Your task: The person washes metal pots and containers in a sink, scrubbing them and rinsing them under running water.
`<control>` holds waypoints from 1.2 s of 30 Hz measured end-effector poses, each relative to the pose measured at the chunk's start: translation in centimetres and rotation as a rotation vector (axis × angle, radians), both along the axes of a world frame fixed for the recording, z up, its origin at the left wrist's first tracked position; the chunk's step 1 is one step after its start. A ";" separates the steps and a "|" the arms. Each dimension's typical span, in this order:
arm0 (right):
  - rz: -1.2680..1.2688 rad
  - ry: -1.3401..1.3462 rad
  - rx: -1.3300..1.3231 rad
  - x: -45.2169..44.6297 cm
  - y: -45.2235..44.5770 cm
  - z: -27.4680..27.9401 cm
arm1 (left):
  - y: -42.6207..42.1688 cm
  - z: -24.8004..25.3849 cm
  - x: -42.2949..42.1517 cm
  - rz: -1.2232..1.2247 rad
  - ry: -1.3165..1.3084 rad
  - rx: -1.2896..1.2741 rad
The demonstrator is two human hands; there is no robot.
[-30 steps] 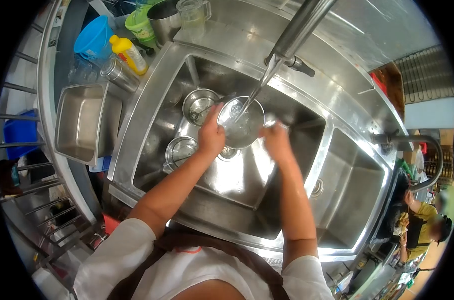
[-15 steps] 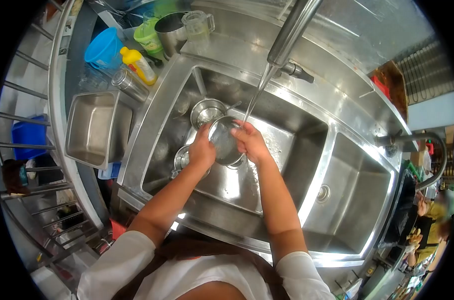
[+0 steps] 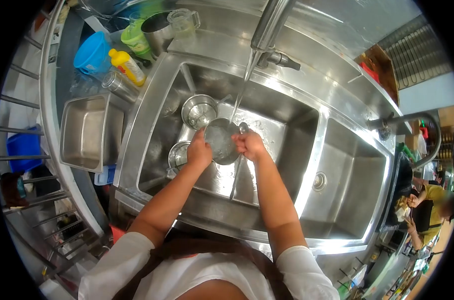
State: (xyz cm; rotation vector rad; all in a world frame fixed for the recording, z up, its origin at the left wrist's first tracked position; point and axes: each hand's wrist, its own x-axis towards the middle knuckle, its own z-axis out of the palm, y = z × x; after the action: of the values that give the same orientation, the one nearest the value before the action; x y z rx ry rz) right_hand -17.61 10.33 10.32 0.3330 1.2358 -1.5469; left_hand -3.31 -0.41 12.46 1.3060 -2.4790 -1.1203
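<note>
A steel sink (image 3: 162,67) fills the work area, its narrower basin (image 3: 337,187) to the right of the right hand. Far beyond that hand, at the edge of the room, another person (image 3: 429,212) stands holding something too small to name.

The bowl (image 3: 221,142) is between the two hands, over the larger basin. The left hand (image 3: 200,151) grips its near-left rim, apparently to steady it. The bowl tilts, its open side visible, and the stream (image 3: 241,95) from the tap (image 3: 267,32), ahead of the right hand, comes down at its far rim; that placement seems meant to let water reach it.

The right hand (image 3: 250,146) has its fingers curled in around a spoon (image 3: 243,127), beside the bowl's right rim. The spoon's head shows just ahead of the knuckles, and its handle seems to run down below them. Whether the fingers also press the rim, I cannot tell.

One pot (image 3: 199,112) sits ahead of the left hand, another (image 3: 177,156) just left of it, partly covered by it; both are probably kept aside to leave room under the tap. Well left of the left hand are a tray (image 3: 84,131), a flask (image 3: 118,86), a yellow bottle (image 3: 127,66) and a blue bucket (image 3: 92,54).
</note>
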 end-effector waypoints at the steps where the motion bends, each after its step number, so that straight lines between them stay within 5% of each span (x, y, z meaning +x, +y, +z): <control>1: -0.015 0.087 0.028 0.2 0.3 0.1 | 0.0 -0.2 -0.1 -0.023 0.025 -0.019; 2: -0.017 0.085 0.030 0.3 0.8 0.0 | 0.1 -0.7 -0.1 -0.025 0.022 -0.018; 5: 0.026 0.699 0.296 0.1 3.6 -0.1 | -0.5 -2.7 -0.7 -0.118 0.235 -0.145; 6: 0.053 1.077 0.478 -0.1 4.6 -1.4 | -1.1 -3.0 -1.1 -0.024 0.229 0.242; 7: 0.066 1.135 0.610 0.3 5.3 0.4 | -1.4 -3.5 -1.2 0.073 0.219 0.630; 8: 0.080 1.194 0.744 0.6 6.0 2.3 | -1.4 -4.1 -1.3 0.073 0.223 0.632; 10: 0.123 1.136 0.763 0.3 7.6 2.9 | -1.1 -5.5 -1.6 0.300 0.314 1.056; 15: -0.039 0.746 0.565 0.3 8.7 4.2 | 2.0 -7.7 -3.9 0.473 0.428 1.501; 20: -0.046 0.758 0.572 1.1 7.9 6.3 | 3.5 -7.3 -5.4 0.654 0.431 1.804; 22: -0.163 1.457 0.570 2.7 7.0 6.7 | 3.2 -8.3 -5.8 0.663 0.421 2.087; 24: 0.047 1.976 0.454 3.5 6.4 6.8 | 3.9 -6.8 -6.1 0.705 0.449 2.036; 26: 0.264 1.973 0.310 4.6 5.1 7.6 | 4.6 -4.1 -5.9 0.634 0.449 1.781; 28: 0.304 1.981 0.338 4.4 4.3 7.3 | 4.2 -5.0 -5.2 0.559 0.462 1.790; 30: 0.334 1.984 0.391 3.5 4.0 7.0 | 3.0 -3.8 -3.7 0.533 0.267 1.624; 32: 0.224 1.637 0.454 2.0 3.9 7.0 | 1.0 -2.8 -1.7 0.208 0.310 1.535; 33: 0.248 1.236 0.466 0.7 4.1 7.4 | 0.8 -2.1 -1.4 0.190 0.298 1.538; 35: 0.212 1.217 0.515 -0.1 5.5 6.9 | 0.5 -1.0 -1.4 0.009 0.263 0.993; 36: 0.194 1.199 0.549 -0.5 5.9 6.3 | 0.3 -1.3 -1.6 -0.010 0.264 0.994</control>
State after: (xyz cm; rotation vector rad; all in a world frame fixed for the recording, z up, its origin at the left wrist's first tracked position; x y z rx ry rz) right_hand -18.07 16.27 16.59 -0.4626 2.5335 -1.1682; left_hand -4.88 -0.14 11.16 1.1512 -1.7255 -2.4899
